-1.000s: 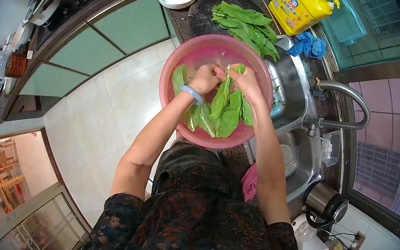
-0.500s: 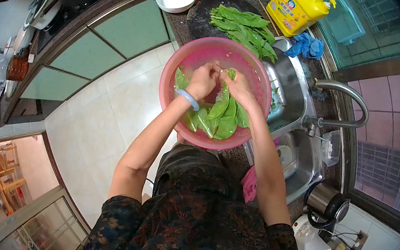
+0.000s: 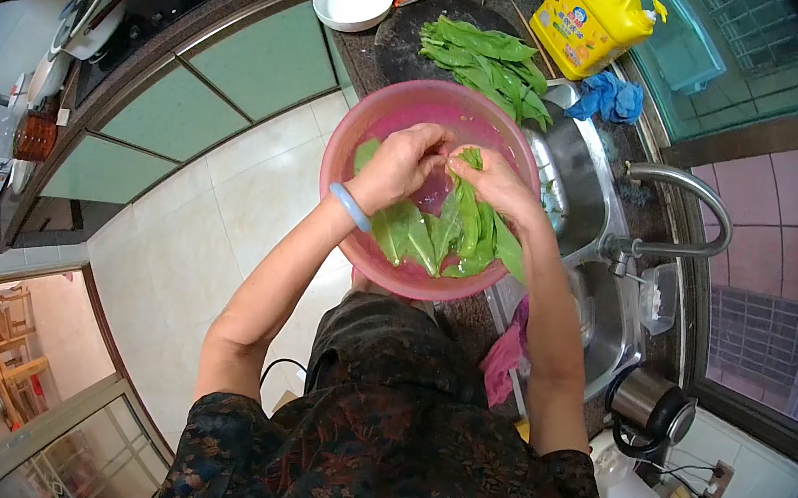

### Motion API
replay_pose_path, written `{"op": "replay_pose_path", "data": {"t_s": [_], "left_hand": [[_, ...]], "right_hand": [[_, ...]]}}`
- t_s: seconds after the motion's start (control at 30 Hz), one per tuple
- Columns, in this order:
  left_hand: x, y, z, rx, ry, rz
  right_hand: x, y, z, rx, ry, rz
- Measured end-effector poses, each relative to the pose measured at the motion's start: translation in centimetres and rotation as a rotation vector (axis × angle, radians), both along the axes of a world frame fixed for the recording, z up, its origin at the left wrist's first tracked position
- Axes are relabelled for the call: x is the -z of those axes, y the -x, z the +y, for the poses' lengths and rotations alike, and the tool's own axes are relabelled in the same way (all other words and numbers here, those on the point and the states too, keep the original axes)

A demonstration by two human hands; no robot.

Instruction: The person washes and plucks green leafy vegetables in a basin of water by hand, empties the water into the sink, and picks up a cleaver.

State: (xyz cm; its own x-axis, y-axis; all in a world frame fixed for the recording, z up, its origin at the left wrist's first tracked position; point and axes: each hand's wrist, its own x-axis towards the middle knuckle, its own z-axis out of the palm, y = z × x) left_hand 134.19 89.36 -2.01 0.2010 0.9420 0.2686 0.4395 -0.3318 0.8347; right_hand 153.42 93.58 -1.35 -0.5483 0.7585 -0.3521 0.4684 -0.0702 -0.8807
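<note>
Over a pink basin [image 3: 349,117] my right hand [image 3: 496,183] grips a bunch of leafy greens [image 3: 466,226] near the stem ends, with the leaves hanging down. My left hand [image 3: 408,162], with a pale blue bangle [image 3: 351,207] at the wrist, is closed in a pinch close to those stems. What its fingertips hold is too small to tell. More loose green leaves [image 3: 405,234] lie in the basin below the hands.
Behind the basin, a pile of greens [image 3: 485,57] lies on a round dark board [image 3: 401,46]. A white bowl [image 3: 353,1] and a yellow jug [image 3: 590,24] stand nearby. The steel sink [image 3: 599,200] with its faucet [image 3: 700,183] is on the right, a kettle [image 3: 650,408] nearer me.
Both hands have risen slightly out of the basin, elbows wider apart. The bunch in my right hand is lifted with them, and its leaves have shifted to the right.
</note>
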Motion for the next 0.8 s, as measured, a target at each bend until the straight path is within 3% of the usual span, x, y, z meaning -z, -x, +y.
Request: {"op": "replay_pose_path", "data": {"t_s": [0.13, 0.2, 0.33, 0.43, 0.5, 0.53, 0.6, 0.73, 0.8], "left_hand": [[0.3, -0.1, -0.2, 0.025, -0.1, 0.052], [0.3, -0.3, -0.4, 0.01, -0.023, 0.02], [0.4, -1.0, -0.5, -0.01, -0.016, 0.0], [1.5, -2.1, -0.1, -0.155, 0.113, -0.198], [1.6, -2.7, 0.5, -0.188, 0.284, -0.48], [1.3, -2.9, 0.6, -0.188, 0.286, -0.481], [0.8, -3.2, 1.0, -0.142, 0.668, -0.978], [1.6, -3.8, 1.6, -0.104, 0.874, -1.166], [3.8, -3.8, 1.5, -0.168, 0.862, -1.045]], "right_hand": [[0.8, -0.2, -0.5, -0.053, -0.084, 0.089], [0.6, 0.1, -0.9, -0.057, -0.347, -0.116], [-0.8, 0.4, -2.2, -0.037, -0.597, -0.17], [-0.4, 0.6, -2.5, 0.018, -0.732, -0.109], [-0.2, 0.8, -2.7, 0.186, -0.796, -0.007], [-0.2, 0.8, -2.9, 0.186, -0.795, -0.009], [-0.1, 0.9, -3.2, 0.314, -0.805, 0.062], [0.0, 0.9, -3.1, 0.504, -0.936, 0.062], [-1.8, 0.0, -2.6, 0.859, -0.799, 0.13]]}}
